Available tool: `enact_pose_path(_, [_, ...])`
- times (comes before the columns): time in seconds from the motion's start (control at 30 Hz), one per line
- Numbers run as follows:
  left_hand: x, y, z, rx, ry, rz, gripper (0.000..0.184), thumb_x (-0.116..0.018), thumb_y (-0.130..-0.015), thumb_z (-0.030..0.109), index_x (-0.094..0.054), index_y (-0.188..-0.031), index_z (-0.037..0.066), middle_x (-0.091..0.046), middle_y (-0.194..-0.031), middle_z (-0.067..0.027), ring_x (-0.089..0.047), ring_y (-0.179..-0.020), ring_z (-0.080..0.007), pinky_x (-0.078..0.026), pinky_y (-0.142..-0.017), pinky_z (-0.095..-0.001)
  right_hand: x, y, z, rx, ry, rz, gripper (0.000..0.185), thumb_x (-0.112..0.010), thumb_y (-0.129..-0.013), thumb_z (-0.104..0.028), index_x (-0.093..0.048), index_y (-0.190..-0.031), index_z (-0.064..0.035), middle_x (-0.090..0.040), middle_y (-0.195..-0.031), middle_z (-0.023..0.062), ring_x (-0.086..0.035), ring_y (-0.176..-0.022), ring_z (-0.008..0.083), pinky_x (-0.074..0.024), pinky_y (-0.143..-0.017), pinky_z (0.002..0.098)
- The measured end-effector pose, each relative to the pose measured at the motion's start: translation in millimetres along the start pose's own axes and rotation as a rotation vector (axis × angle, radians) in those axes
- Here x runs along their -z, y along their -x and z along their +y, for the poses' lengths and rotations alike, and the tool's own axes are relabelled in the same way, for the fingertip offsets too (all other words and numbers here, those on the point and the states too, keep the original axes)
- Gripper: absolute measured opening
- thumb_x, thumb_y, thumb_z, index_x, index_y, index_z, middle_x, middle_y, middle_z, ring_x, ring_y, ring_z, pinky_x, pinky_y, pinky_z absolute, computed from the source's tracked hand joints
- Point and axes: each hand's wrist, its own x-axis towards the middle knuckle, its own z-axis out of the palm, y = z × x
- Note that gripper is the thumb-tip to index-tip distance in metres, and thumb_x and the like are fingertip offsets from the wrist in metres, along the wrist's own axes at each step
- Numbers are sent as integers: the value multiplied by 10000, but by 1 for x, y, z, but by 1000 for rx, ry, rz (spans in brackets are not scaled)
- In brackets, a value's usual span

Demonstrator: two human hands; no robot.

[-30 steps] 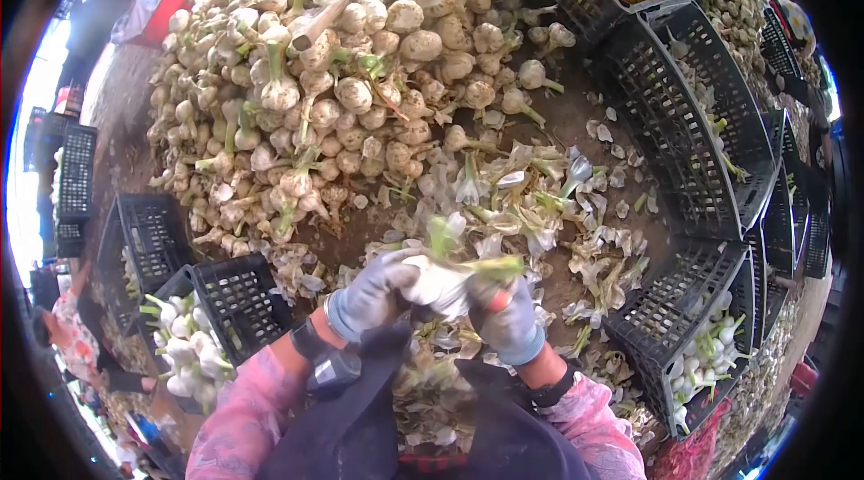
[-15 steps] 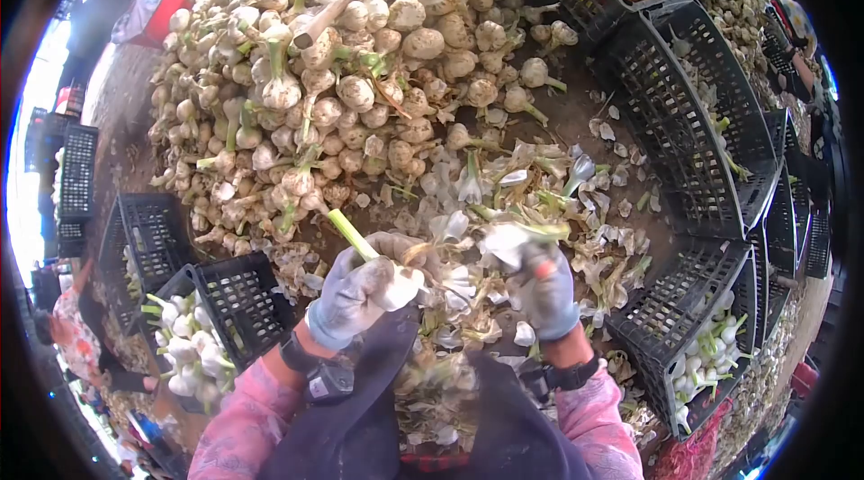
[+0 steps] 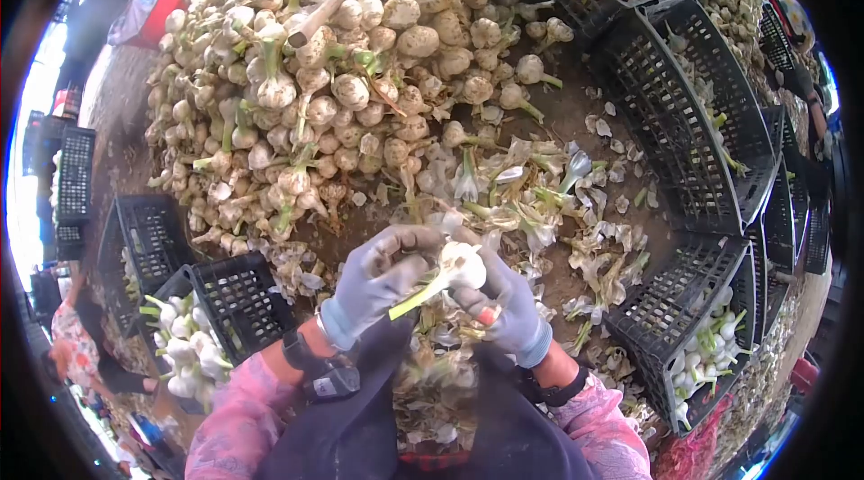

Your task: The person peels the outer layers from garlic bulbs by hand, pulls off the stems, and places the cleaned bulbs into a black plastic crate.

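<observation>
A white garlic bulb (image 3: 463,266) with a short green stem pointing down-left is between my two gloved hands. My right hand (image 3: 504,298) is closed on the bulb from the right, with a red patch showing on one finger. My left hand (image 3: 382,275) is beside the stem, its fingers curled but apart, with nothing visible between them. Loose peeled skins (image 3: 531,201) lie on the ground beyond and beneath the hands. A big heap of unpeeled garlic (image 3: 351,93) rises in front, with a wooden-handled tool (image 3: 317,23) resting on it.
Black crates (image 3: 238,305) with white garlic (image 3: 186,345) stand at the left. More black crates (image 3: 666,120) line the right, one holding trimmed garlic (image 3: 711,358). A red bucket (image 3: 160,17) is at the upper left. Another person (image 3: 79,340) is at the left edge.
The two bulbs seen apart, one per hand, are no longer both visible. My hands have come together around one bulb, and my left hand's fingers have opened.
</observation>
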Motion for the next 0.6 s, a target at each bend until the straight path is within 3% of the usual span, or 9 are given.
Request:
enact_pose_path(0.03, [1, 1, -5, -2, -128, -4, 340, -641, -906, 52, -576, -1225, -45, -637, -1178, -91, -642, -938, -124, -520, -852, -251, -1, -1, 10, 167, 186, 30, 657, -715, -855, -231, -451, -1417, -13, -656, -1093, 201, -680, -987, 298, -523, -854, 360])
enact_pose_path(0.13, [5, 2, -8, -196, -441, 35, 250, -744, -822, 33, -651, -1050, -8, -685, -959, -76, -665, -839, -161, -527, -750, -268, -1, -2, 0, 206, 364, 5, 699, -743, -821, -246, -453, -1422, -38, -651, -1118, 216, -660, -996, 366, -532, -853, 386])
enact_pose_path(0.23, [4, -4, -6, -635, -848, 89, 164, -725, -798, 15, -678, -954, 24, -671, -819, -113, -659, -690, -217, -512, -621, -296, -3, 0, -15, 131, 414, -2, 702, -753, -807, -235, -461, -1420, -56, -650, -1131, 218, -652, -994, 386, -536, -843, 399])
enact_pose_path(0.33, [1, -2, -1, -640, -892, 91, 99, -664, -842, 10, -657, -939, -1, -678, -825, -69, -637, -677, -146, -506, -604, -274, -2, 1, -15, 121, 467, -31, 698, -744, -822, -273, -464, -1418, -42, -652, -1103, 209, -676, -959, 328, -536, -833, 377])
enact_pose_path(0.43, [-7, 2, -5, 43, -189, 211, 63, -601, -888, 25, -635, -918, -19, -663, -831, -14, -593, -674, -68, -488, -587, -235, 3, 1, 2, -67, 62, -182, 789, -747, -827, -314, -387, -1472, -37, -647, -1143, 155, -660, -1011, 254, -480, -937, 354])
enact_pose_path(0.47, [-6, 4, 2, 140, -61, 197, 99, -554, -917, 39, -628, -928, -26, -639, -846, 26, -555, -701, -23, -471, -598, -204, 1, 0, 5, -86, -163, -171, 842, -749, -826, -352, -341, -1492, -38, -640, -1161, 137, -639, -1048, 236, -446, -975, 349])
enact_pose_path(0.53, [4, 4, -6, 118, 59, 200, 135, -594, -930, 61, -651, -1027, -15, -663, -862, 0, -583, -690, -44, -494, -617, -195, -6, -2, 13, -121, -618, -141, 952, -754, -825, -426, -248, -1534, -41, -626, -1195, 99, -596, -1122, 199, -378, -1049, 338])
enact_pose_path(0.57, [5, 4, -8, 70, -56, 147, 146, -596, -934, 71, -645, -1039, -17, -663, -885, -4, -583, -709, -43, -498, -634, -195, 2, -4, 23, -181, -831, -286, 1091, -748, -811, -521, -101, -1568, -72, -554, -1335, 81, -485, -1289, 208, -259, -1134, 345])
enact_pose_path(0.6, [6, 5, -10, 21, -169, 93, 157, -597, -939, 81, -640, -1052, -20, -662, -909, -7, -583, -729, -41, -501, -651, -195, 7, -5, 27, -175, -832, -331, 1082, -735, -819, -532, -103, -1570, -77, -446, -1432, 104, -428, -1330, 185, -244, -1142, 338])
